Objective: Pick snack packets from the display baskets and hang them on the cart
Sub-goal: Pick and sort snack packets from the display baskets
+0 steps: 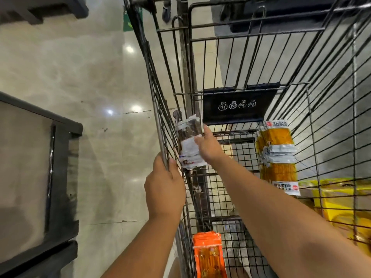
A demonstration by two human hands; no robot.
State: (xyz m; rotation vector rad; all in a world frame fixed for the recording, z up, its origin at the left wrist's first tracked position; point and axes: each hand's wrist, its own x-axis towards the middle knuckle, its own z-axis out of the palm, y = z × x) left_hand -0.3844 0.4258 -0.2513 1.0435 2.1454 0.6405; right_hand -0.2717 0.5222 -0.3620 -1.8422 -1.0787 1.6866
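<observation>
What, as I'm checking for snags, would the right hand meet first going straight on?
The hanging bundle of dark brown, white-labelled snack packets; the right hand seems to touch it, the wire cart wall behind.

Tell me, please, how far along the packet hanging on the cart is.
Done: a yellow bunch and an orange bunch already hang inside the cart. In hand: the right hand touches a dark bunch at the left wall while the left hand grips the rim. Left: unclear from this view.
</observation>
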